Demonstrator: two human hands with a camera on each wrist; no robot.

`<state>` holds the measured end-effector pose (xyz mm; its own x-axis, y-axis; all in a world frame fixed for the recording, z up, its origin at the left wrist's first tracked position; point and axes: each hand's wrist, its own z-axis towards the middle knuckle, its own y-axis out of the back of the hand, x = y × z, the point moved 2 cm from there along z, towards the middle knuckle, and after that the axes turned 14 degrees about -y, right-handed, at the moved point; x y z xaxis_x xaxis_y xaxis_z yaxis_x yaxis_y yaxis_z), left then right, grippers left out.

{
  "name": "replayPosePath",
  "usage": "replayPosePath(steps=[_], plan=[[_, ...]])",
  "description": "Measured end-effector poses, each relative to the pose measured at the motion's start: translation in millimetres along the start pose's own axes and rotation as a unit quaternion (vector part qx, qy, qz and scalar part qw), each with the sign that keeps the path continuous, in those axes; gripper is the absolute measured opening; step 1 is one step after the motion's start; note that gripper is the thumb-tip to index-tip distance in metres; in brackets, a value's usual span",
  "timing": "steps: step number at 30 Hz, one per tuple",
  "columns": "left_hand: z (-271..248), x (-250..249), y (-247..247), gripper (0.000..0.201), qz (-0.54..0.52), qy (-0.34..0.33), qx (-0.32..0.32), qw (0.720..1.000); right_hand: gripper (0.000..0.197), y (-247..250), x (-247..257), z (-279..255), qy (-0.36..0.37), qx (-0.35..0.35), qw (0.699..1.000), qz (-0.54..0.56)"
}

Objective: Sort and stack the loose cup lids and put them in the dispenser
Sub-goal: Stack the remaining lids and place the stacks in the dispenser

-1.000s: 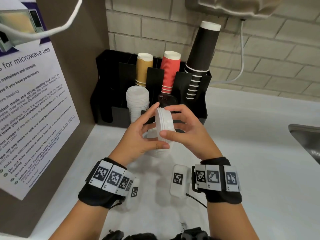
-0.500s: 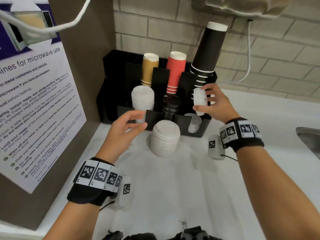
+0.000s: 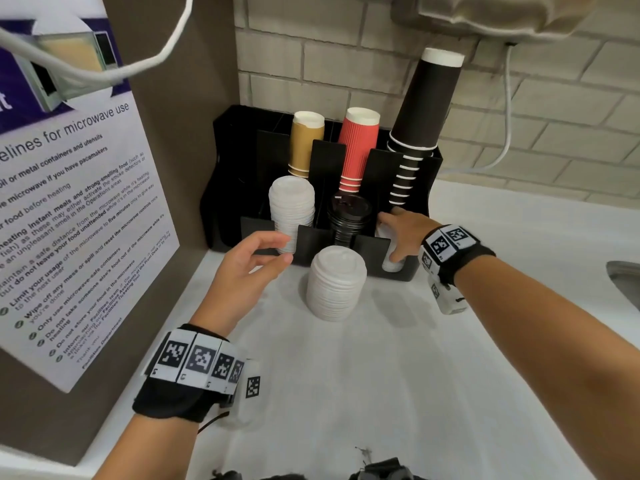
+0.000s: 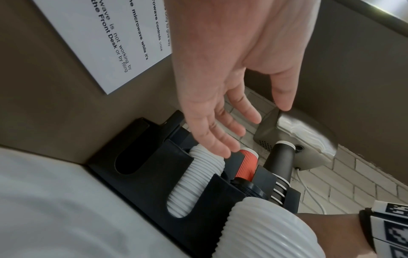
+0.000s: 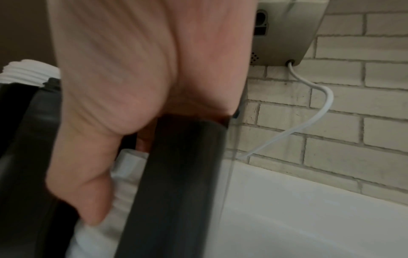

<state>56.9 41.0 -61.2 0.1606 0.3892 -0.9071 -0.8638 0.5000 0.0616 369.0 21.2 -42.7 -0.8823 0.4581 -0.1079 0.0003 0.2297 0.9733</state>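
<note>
Right hand (image 3: 403, 233): grip pinching white lids (image 5: 123, 176) in dispenser (image 3: 405, 271), centre right
Left hand (image 3: 249, 268): grip spread, empty

An office kitchenette: microwave-use notice (image 3: 69, 216), cup dispenser (image 3: 398, 268), sink (image 3: 623, 282), brick wall.

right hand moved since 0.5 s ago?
Yes. The right hand has gone down from beside the black cup stack into the dispenser's right front slot, onto the white lids there.
</note>
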Motion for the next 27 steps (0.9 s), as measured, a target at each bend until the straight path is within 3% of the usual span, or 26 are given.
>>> replayPosePath(steps=[9,15,21,23,25,27], plan=[[2.2,3.9,-0.3,0.022,0.005,-0.004,0.008,1.000,0.082,-11.3,5.4,-4.6,-0.012,0.014,1.000,-0.003],[2.4,7.1,0.2,0.022,0.007,-0.008,0.013,1.000,0.067,-15.9,5.9,-8.6,-0.033,-0.010,0.999,0.006],[3.6,6.0,3.0,0.022,0.000,-0.011,0.012,1.000,0.061,5.6,4.7,-21.2,-0.020,0.031,0.998,-0.058],[3.4,5.5,4.0,0.022,-0.003,-0.011,0.011,1.000,0.051,18.5,4.6,-31.8,-0.017,-0.054,0.997,0.043],[3.8,4.9,4.2,0.022,-0.004,-0.012,0.011,1.000,0.041,24.3,12.4,-50.2,0.025,-0.159,0.965,0.209],[4.5,5.1,4.3,0.022,-0.006,-0.011,0.006,1.000,0.037,21.6,29.4,-69.6,0.070,-0.155,0.936,0.308]])
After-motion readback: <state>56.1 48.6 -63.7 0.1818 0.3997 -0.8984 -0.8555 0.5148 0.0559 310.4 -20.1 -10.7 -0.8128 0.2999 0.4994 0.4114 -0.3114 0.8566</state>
